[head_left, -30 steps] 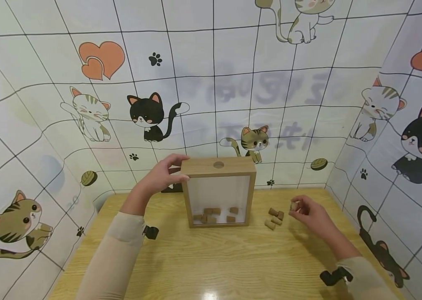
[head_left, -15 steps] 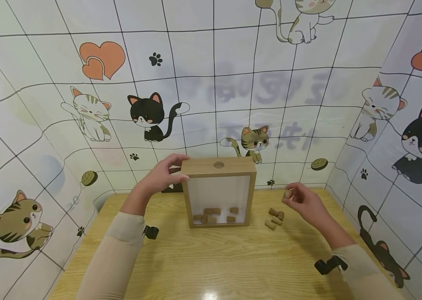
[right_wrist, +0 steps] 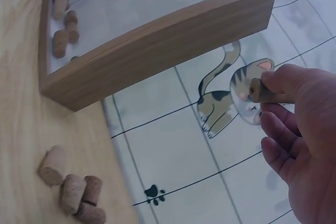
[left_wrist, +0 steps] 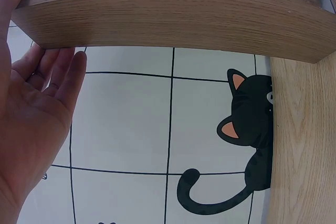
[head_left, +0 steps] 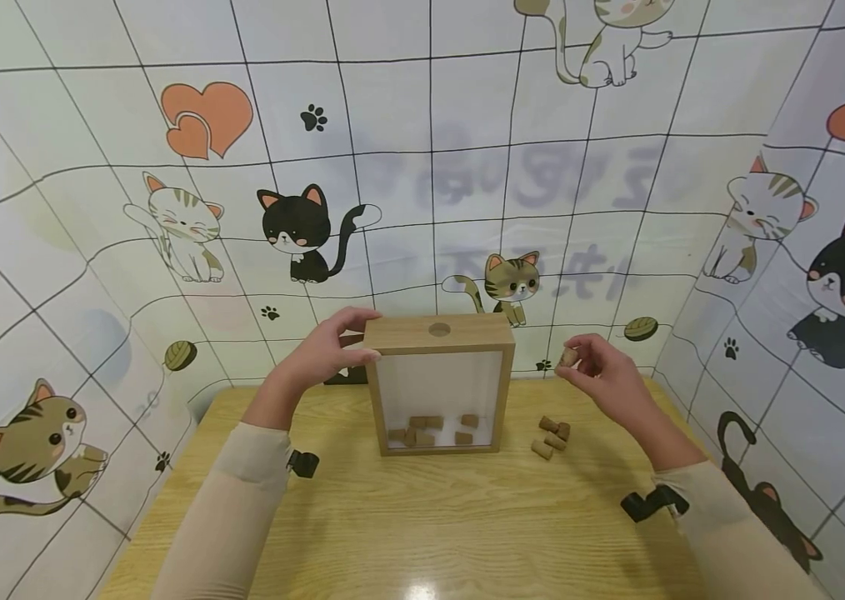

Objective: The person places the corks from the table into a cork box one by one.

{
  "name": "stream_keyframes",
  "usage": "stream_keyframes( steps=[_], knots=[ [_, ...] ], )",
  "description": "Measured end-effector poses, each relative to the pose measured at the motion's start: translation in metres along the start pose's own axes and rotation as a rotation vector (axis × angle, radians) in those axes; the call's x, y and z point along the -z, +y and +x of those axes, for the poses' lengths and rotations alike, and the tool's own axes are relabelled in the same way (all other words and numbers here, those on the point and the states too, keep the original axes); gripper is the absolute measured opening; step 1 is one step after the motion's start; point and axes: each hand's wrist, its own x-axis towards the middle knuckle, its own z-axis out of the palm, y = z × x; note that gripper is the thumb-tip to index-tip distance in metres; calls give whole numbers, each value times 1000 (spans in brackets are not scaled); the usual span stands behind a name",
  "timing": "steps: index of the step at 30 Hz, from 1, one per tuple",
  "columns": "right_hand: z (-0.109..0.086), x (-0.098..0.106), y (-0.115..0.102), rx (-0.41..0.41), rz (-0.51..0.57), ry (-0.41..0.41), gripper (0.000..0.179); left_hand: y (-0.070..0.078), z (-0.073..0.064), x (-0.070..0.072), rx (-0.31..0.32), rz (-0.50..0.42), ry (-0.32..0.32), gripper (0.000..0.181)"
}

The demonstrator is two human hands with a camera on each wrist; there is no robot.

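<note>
An upright wooden box [head_left: 437, 334] with a clear front stands on the table, a round hole in its top. Several corks [head_left: 470, 421] lie inside along its bottom. My left hand [head_left: 327, 350] holds the box's upper left corner, thumb at the front and fingers behind the side; the left wrist view shows the fingers by the wooden side [left_wrist: 173, 19]. Up in the air right of the box, my right hand [head_left: 606, 379] pinches a cork [right_wrist: 262, 93] between thumb and fingers. More loose corks [head_left: 553, 440] lie below it on the table.
The wooden table [head_left: 422, 517] ends at the back against a white cloth wall [head_left: 392, 208] with a grid and cartoon cats. Similar walls rise at both sides. The box stands close to the back wall.
My right hand has risen and moved left toward the box, carrying the cork. The left hand keeps its hold, and the box and the other corks have not moved.
</note>
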Motion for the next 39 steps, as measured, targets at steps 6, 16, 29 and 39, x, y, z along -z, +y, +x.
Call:
stream_keyframes(
  steps=[6,16,29,39],
  knots=[
    [17,9,-18,38,-16,37,36,0,1,0,4,-2,6,73],
    [42,17,-51,110,-17,47,36,0,0,0,7,11,8,72],
    [69,8,-87,241,33,22,33,-2,1,-1,6,-1,6,71],
    [86,-9,-121,306,62,-46,35,-1,1,-2,5,-23,-2,71]
  ],
)
